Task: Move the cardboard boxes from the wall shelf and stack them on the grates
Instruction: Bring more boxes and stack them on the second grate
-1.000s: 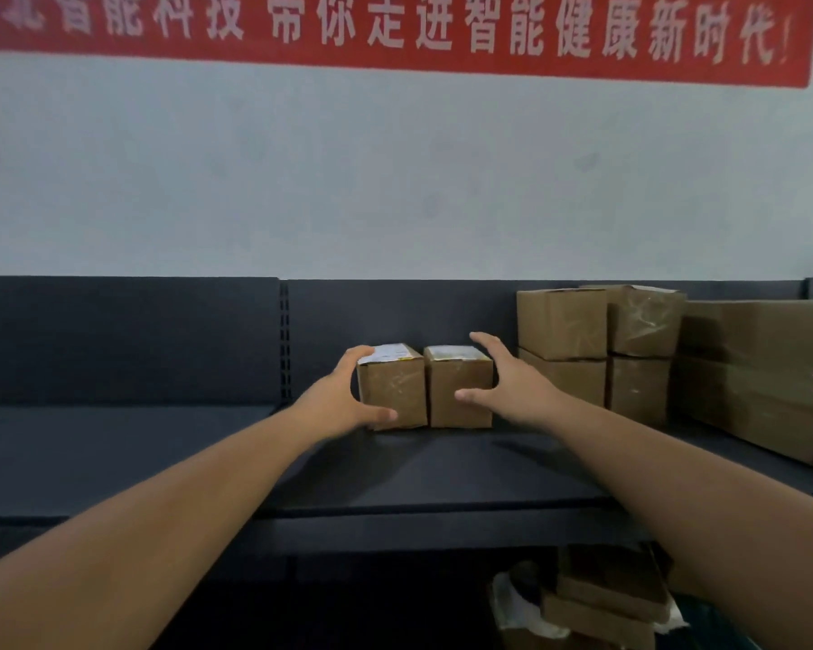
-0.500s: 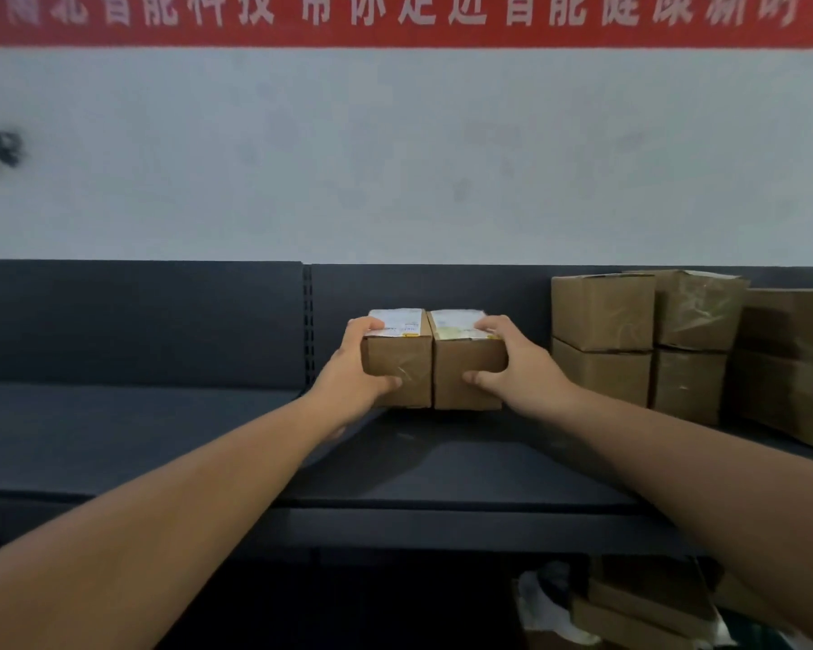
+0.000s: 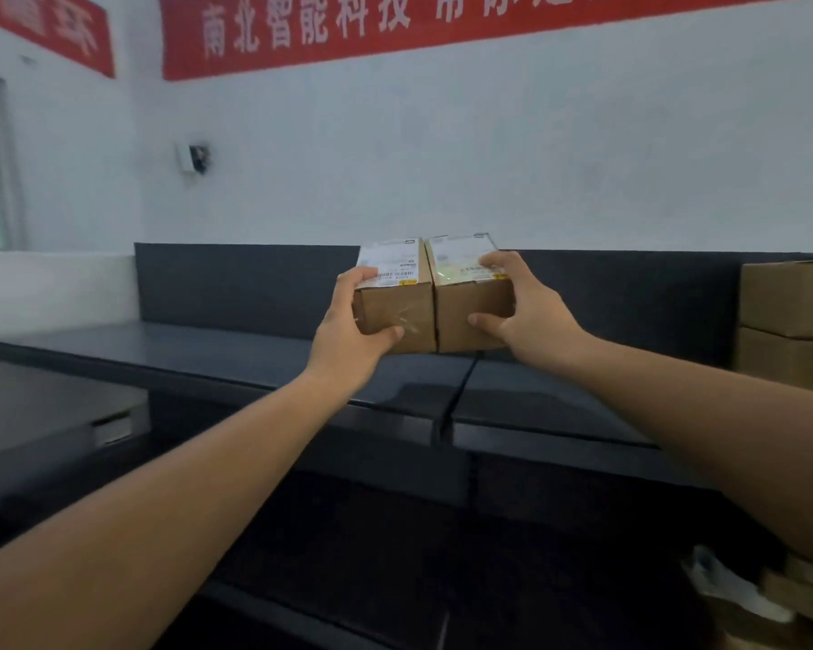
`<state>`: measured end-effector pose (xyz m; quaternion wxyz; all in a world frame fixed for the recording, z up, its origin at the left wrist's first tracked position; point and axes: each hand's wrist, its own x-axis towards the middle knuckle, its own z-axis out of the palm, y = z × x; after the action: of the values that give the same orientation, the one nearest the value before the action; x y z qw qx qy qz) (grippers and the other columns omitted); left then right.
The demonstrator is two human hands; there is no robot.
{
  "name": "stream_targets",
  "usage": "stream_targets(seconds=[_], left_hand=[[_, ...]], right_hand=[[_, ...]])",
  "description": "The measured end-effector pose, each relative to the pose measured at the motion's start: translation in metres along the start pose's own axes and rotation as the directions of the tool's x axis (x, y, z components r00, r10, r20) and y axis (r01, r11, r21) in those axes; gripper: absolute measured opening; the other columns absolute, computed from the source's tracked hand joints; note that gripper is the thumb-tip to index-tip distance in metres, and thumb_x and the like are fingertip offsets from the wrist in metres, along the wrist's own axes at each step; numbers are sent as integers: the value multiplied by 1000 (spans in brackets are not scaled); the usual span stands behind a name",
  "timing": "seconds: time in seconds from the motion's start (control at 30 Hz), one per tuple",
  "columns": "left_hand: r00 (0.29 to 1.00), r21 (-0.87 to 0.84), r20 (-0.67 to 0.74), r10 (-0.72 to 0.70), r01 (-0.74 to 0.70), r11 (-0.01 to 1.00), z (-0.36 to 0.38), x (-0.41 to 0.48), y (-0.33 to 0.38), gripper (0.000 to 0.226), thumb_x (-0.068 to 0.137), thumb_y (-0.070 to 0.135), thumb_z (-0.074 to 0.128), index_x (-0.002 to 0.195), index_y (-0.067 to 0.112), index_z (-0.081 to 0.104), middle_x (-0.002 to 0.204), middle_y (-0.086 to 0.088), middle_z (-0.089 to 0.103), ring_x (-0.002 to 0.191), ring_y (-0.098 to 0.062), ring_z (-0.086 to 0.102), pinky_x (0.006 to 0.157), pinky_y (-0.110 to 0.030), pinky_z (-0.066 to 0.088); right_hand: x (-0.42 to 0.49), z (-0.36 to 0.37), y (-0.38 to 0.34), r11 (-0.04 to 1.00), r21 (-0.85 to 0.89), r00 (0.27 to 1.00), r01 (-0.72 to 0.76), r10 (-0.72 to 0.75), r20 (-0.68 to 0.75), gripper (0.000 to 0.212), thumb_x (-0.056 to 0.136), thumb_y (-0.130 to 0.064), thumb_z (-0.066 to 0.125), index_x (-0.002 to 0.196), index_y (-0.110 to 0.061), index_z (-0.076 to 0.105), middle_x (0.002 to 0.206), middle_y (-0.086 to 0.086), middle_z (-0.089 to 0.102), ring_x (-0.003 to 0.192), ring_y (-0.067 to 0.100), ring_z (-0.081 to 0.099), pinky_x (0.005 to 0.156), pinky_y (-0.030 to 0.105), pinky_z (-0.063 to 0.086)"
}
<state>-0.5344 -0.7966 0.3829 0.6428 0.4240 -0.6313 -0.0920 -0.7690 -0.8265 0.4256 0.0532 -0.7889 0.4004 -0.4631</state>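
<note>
Holding two small cardboard boxes side by side, you've got them pressed together in the air above the dark wall shelf (image 3: pixel 254 363), clear of its surface. Your left hand (image 3: pixel 348 330) clamps the left box (image 3: pixel 395 316): thumb tucked under the front lower edge, fingers curled over the top near the white label, palm flat on the outer side. Your right hand (image 3: pixel 531 312) mirrors it on the right box (image 3: pixel 470 316), thumb on the lower front face, fingers (image 3: pixel 498 262) hooked over the top onto its label. So both boxes sit squeezed between your two palms, touching each other along one seam, their brown taped fronts facing you. Relative to the shelf, the pair hangs just above the joint between two of its panels, in front of the dark back panel. Over at the shelf's right end, stacked cardboard boxes (image 3: pixel 792 326) rest one atop the other. Above the shelf, a red banner (image 3: pixel 395 25) runs along the white wall.
</note>
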Motion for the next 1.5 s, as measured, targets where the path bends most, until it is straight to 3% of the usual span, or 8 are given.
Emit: stream_targets(seconds=[0.2,0.47,0.67,0.77,0.97,1.13,1.33,1.5], left_hand=[[990,138,-141,8,12,990,-156,-27,-15,69,78,19,81,121,54,41,113,27,50,92,12,56,76,-28,56],[962,293,-270,-31,112,950,-334,-91,-24,68,81,16,78,116,60,40,112,20,50,98,-6,59,67,-15,55],[925,439,-372,-81,252,863,-440,-153,-35,68,82,17,77,121,57,39,131,-1,50,111,-18,56,83,-32,56],[894,451,-433,-110,322,832,-473,-179,-44,68,82,18,77,123,57,39,132,1,50,110,-16,56,78,-25,54],[808,449,-571,-147,456,768,-525,-217,-67,69,82,17,77,124,57,40,131,2,52,109,-13,57,80,-31,56],[709,419,-682,-182,581,698,-560,-237,-97,71,81,14,78,122,58,40,130,2,54,106,-10,58,70,-20,51],[603,369,-770,-210,689,623,-595,-255,-149,74,78,9,79,119,60,43,118,14,55,101,-3,58,61,-5,47],[542,335,-799,-262,761,556,-617,-265,-197,76,78,7,79,121,59,43,124,10,58,104,-2,59,67,-6,48]], right_hand=[[16,109,-107,982,135,987,133,-144,76,59,84,-30,73,127,-45,35,111,2,56,87,11,54,69,23,42],[-5,252,-235,908,376,955,184,-255,150,60,85,-27,72,131,-40,36,118,-5,50,101,14,52,66,10,38],[-43,353,-309,833,531,928,155,-307,211,62,84,-21,74,128,-44,38,118,-6,48,104,16,53,80,27,49],[-57,394,-330,812,568,908,135,-331,257,64,82,-20,76,129,-44,38,126,-1,53,108,19,55,87,33,50],[-61,459,-351,767,635,866,93,-378,328,65,84,-20,75,128,-47,36,130,0,51,114,20,53,93,43,52],[-47,519,-353,745,666,833,33,-389,394,66,84,-21,74,129,-48,34,135,4,51,116,21,52,93,44,53],[-28,605,-348,712,702,761,-15,-447,470,63,83,-21,75,126,-47,37,127,1,52,111,19,54,85,30,48],[-22,674,-350,685,725,692,-75,-488,532,63,84,-20,75,125,-49,37,120,-6,50,104,13,54,81,27,51]])
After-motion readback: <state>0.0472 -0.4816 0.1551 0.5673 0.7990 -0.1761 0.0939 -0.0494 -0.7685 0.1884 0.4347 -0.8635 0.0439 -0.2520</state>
